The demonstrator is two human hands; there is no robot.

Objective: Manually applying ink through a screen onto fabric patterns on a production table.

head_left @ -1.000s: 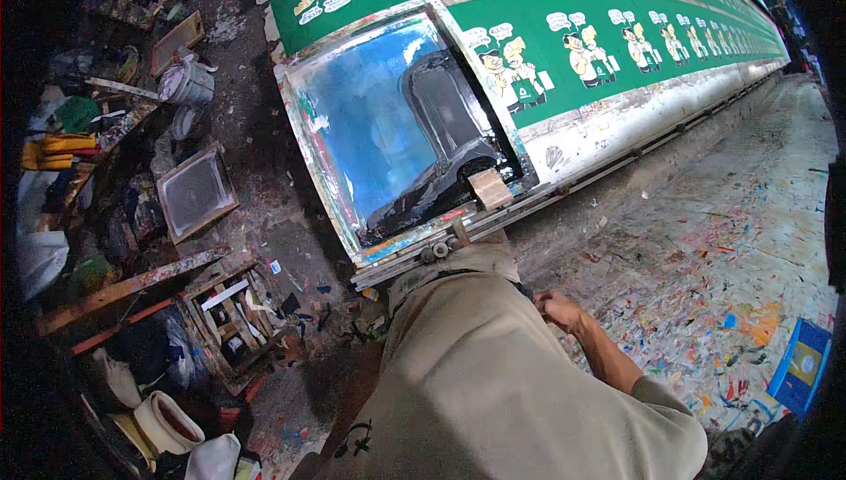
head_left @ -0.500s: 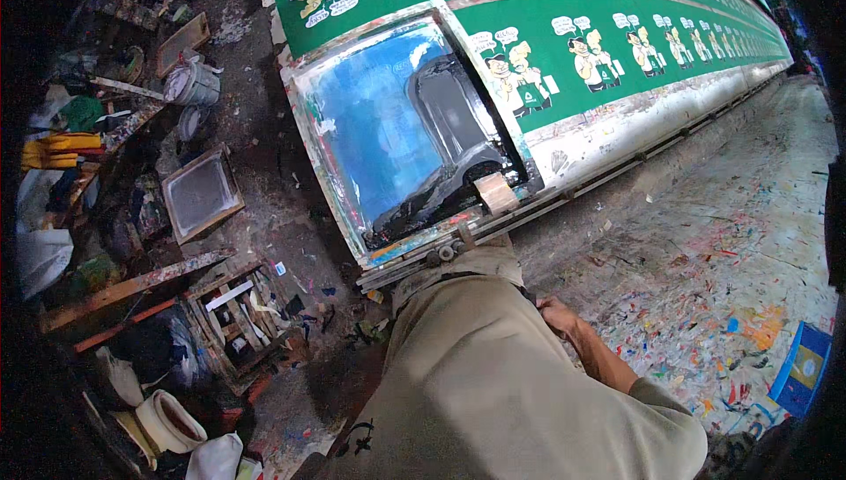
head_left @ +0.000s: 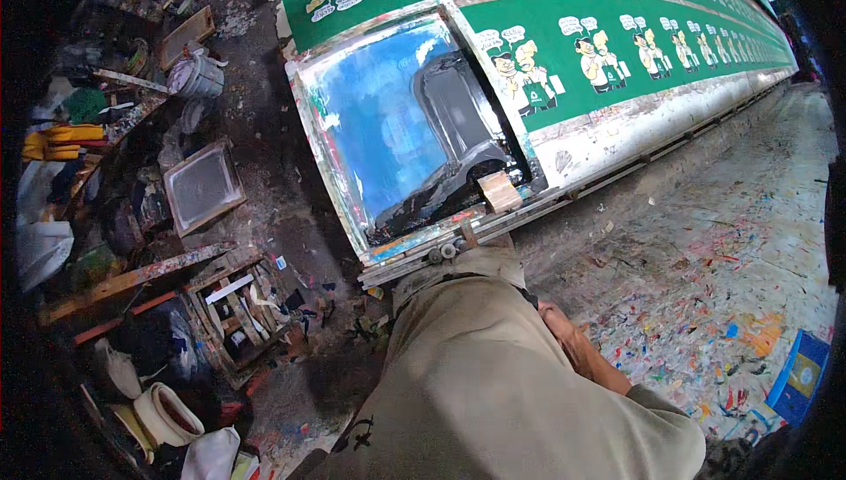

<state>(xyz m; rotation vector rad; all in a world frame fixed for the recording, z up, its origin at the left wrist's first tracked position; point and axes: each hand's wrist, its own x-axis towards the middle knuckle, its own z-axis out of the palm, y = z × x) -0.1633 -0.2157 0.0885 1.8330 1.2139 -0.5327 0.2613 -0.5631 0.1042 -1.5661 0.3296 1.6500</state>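
Observation:
My right hand [head_left: 555,317] rests low against my right hip, at the edge of my beige shirt [head_left: 476,365]. Its fingers are mostly hidden, so whether it holds anything does not show. My left hand is out of view. In front of me a screen-printing frame [head_left: 315,141] lies on the end of a long printing table. Its mesh is blue, and black ink is spread over the right and near parts. A wooden block [head_left: 500,192] sits at the frame's near right corner, apart from my hand.
Green fabric [head_left: 582,31] with repeated cartoon prints runs along the table [head_left: 617,145]. A metal rail [head_left: 652,151] follows its near edge. At left are a bucket [head_left: 196,75], a smaller screen frame [head_left: 203,188], yellow gloves [head_left: 66,141] and wooden planks [head_left: 132,282]. Paint specks cover the right floor [head_left: 705,269].
The view has shifted slightly, so the table and frame appear a little further right and lower. My right hand stays at my hip.

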